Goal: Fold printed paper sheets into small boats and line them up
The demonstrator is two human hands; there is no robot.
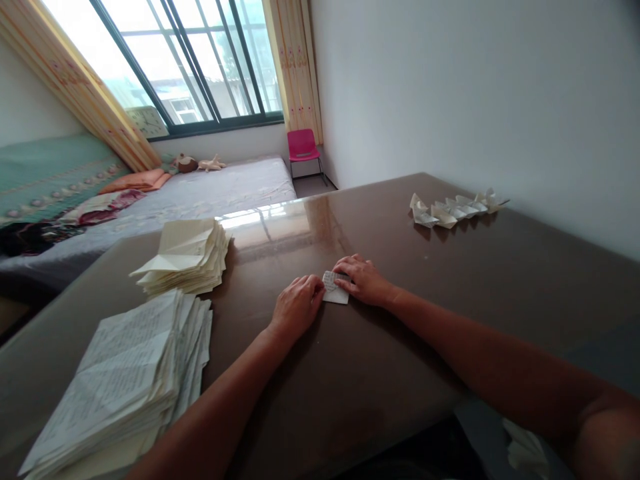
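two stacks of paper at left on a glossy brown table (390,373): nearer, a stack of printed sheets (120,353), creased, edges uneven; just beyond, a stack of cream sheets (187,243), also creased, a corner jutting out at left. behind these, past the far edge, a bed (240,183) with an orange pillow (135,180) and soft toys (187,163), below a window (200,73). next, near the middle of the table, the left hand (299,303), fingers curled and closed, tips gripping the left edge of a small folded paper (336,297). print on its upper part, plain white below, lying low over the tabletop between both hands. then the right hand (364,280), thumb laid across the paper, fingers bent over its far right part, holding on; cannot tell the exact place of the hidden fingertips. farther right, near a white wall (450,87), a row of folded paper shapes (457,210), points upward, set close together.
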